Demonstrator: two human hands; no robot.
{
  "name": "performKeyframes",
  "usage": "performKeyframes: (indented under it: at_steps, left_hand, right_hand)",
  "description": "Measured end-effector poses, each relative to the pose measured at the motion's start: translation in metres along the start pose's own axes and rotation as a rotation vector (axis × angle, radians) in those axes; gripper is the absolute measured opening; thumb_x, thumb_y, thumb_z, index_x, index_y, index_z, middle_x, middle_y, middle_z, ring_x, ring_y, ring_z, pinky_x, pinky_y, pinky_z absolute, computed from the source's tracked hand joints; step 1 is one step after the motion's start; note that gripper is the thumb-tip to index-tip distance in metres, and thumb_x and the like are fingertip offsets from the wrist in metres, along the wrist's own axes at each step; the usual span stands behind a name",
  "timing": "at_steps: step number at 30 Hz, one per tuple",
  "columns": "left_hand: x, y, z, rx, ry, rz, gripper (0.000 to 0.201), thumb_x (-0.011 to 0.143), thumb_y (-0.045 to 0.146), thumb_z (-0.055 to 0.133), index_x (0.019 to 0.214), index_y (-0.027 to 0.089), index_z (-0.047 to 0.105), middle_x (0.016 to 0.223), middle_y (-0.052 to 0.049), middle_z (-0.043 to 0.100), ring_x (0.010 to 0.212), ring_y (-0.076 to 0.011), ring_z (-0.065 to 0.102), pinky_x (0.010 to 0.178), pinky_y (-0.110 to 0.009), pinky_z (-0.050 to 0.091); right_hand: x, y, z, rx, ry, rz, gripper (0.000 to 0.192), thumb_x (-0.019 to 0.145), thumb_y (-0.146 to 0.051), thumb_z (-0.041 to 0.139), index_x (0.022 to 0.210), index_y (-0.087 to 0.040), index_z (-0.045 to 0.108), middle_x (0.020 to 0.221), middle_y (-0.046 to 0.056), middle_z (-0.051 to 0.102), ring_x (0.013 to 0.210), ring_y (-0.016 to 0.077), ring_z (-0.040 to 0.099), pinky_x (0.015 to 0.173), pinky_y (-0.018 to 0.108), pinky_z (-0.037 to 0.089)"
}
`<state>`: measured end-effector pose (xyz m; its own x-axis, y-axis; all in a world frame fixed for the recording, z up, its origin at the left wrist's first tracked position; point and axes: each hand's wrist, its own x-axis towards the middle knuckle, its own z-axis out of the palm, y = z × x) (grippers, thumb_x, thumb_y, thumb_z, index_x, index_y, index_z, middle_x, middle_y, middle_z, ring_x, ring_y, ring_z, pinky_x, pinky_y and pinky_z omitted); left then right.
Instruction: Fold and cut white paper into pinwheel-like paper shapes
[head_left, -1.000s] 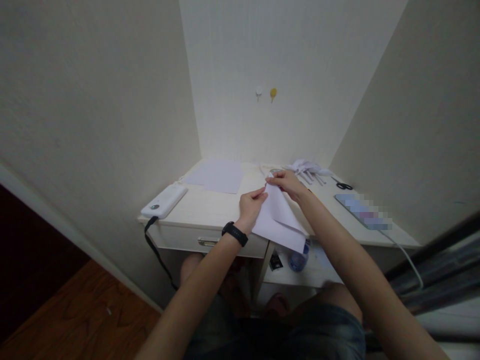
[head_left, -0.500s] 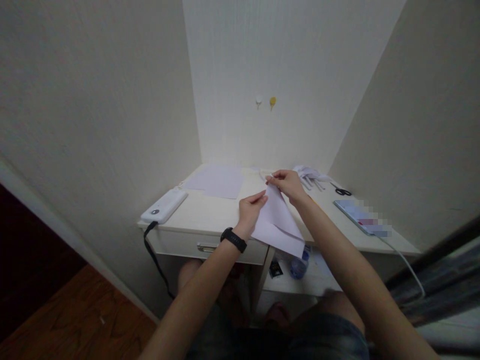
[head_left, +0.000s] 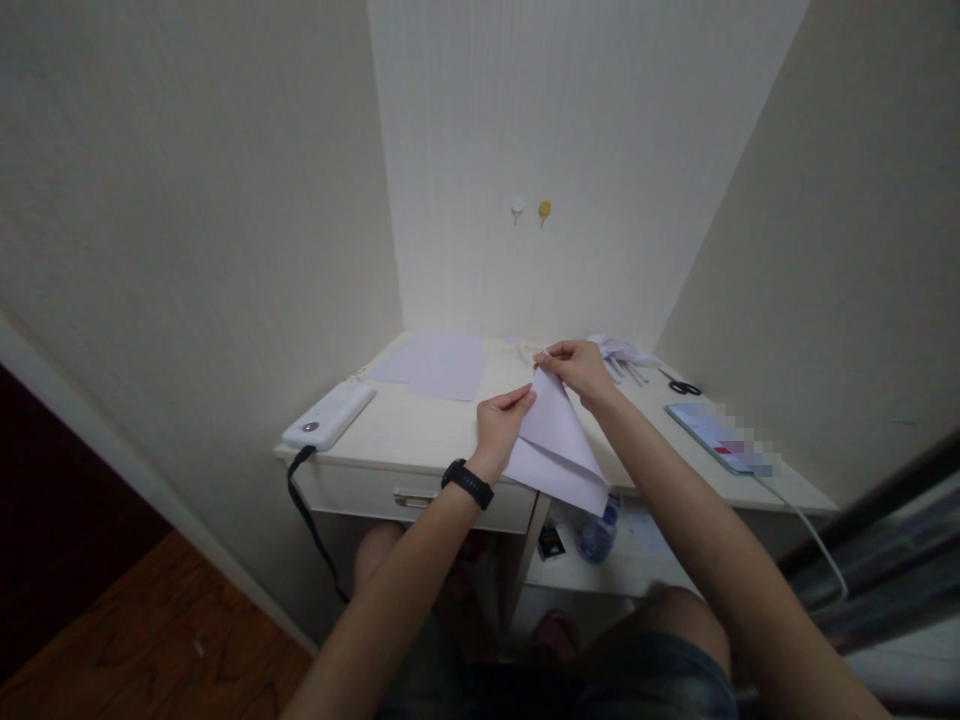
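A white sheet of paper point(head_left: 559, 430), folded over on itself, is held above the front of the desk, and its lower corner hangs past the edge. My left hand point(head_left: 501, 425), with a black watch point(head_left: 467, 482) on the wrist, pinches the sheet's left side between thumb and fingertips. Higher up, my right hand point(head_left: 577, 368) is closed on the pointed top of the same sheet. Flat white sheets point(head_left: 442, 365) lie at the back left of the desk. Behind my right hand is a heap of folded white paper pieces point(head_left: 621, 355).
A white device point(head_left: 330, 413) with a black strap lies at the desk's left edge. To the right are black scissors point(head_left: 682, 387) and a tablet point(head_left: 716, 438) with a white cable. Beneath, a shelf holds a blue-tinted bottle point(head_left: 598, 537). Walls stand close on both sides.
The folded flap of the paper has shifted slightly, with its lower left part now curling more over the sheet beneath. Both hands keep nearly the same place and grip.
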<state>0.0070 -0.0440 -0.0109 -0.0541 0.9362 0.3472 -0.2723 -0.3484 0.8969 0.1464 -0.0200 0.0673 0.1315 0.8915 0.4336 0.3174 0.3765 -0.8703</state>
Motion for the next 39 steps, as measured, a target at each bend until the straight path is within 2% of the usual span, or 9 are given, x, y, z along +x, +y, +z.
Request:
performKeyframes:
  at_steps: [8, 15, 25, 39]
  left_hand:
    - [0.0, 0.0, -0.003, 0.132, 0.019, 0.044, 0.022, 0.077, 0.025, 0.077, 0.098, 0.018, 0.078, 0.101, -0.008, 0.077, 0.094, -0.0226, 0.072, 0.094, -0.037, 0.055]
    - [-0.001, 0.001, -0.003, 0.147, 0.001, 0.053, 0.021, 0.077, 0.021, 0.076, 0.098, 0.017, 0.078, 0.1, -0.008, 0.076, 0.094, -0.0223, 0.073, 0.096, -0.037, 0.054]
    - [-0.001, -0.001, -0.003, 0.143, -0.012, 0.083, 0.022, 0.08, 0.02, 0.073, 0.101, 0.019, 0.078, 0.105, -0.007, 0.075, 0.099, -0.0219, 0.072, 0.099, -0.038, 0.053]
    - [-0.003, 0.0, -0.003, 0.175, -0.022, 0.109, 0.02, 0.081, 0.02, 0.073, 0.1, 0.018, 0.078, 0.105, -0.007, 0.075, 0.099, -0.0229, 0.072, 0.098, -0.038, 0.054]
  right_hand:
    - [0.004, -0.003, -0.004, 0.053, -0.01, 0.122, 0.032, 0.049, -0.037, 0.083, 0.068, -0.015, 0.069, 0.06, 0.002, 0.063, 0.056, 0.0121, 0.052, 0.051, 0.026, 0.041]
    - [0.003, -0.009, -0.011, 0.114, -0.042, 0.213, 0.03, 0.047, -0.031, 0.087, 0.064, -0.015, 0.068, 0.064, 0.005, 0.066, 0.061, 0.0144, 0.058, 0.057, 0.028, 0.049]
    - [0.007, -0.011, -0.011, 0.095, -0.041, 0.18, 0.03, 0.048, -0.031, 0.088, 0.063, -0.014, 0.069, 0.062, 0.005, 0.066, 0.057, 0.0139, 0.058, 0.056, 0.029, 0.05]
    - [0.008, -0.014, -0.003, 0.115, 0.057, 0.199, 0.019, 0.053, -0.024, 0.082, 0.059, -0.014, 0.067, 0.055, 0.003, 0.062, 0.051, 0.0123, 0.053, 0.052, 0.028, 0.048]
